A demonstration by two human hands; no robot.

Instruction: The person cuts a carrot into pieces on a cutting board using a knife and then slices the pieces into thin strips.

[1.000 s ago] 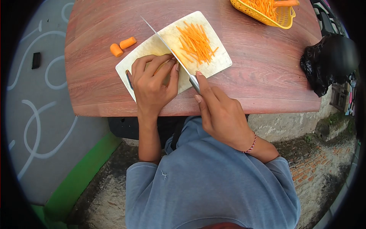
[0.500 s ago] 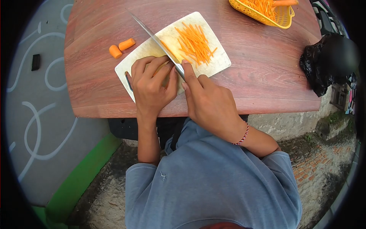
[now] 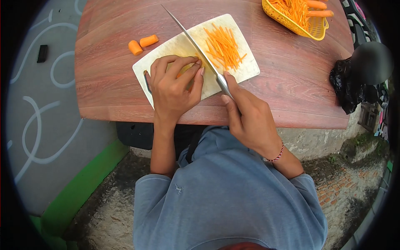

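My left hand is closed over a carrot on the white cutting board. Its fingers are bent and hide most of that carrot. In my right hand is the handle end of a long kitchen knife. The blade slants up and left across the board, just right of my left fingertips. A pile of thin carrot strips lies on the board beyond the blade. Two short carrot chunks, one carrot chunk beside another, rest on the table left of the board.
The board lies on a reddish wooden table, close to its front edge. A yellow basket with shredded carrot and whole carrots stands at the back right. A black plastic bag hangs by the right edge.
My right hand has moved the knife rightward, away from my left fingers, which show a little more of the carrot. The whole view has shifted slightly.
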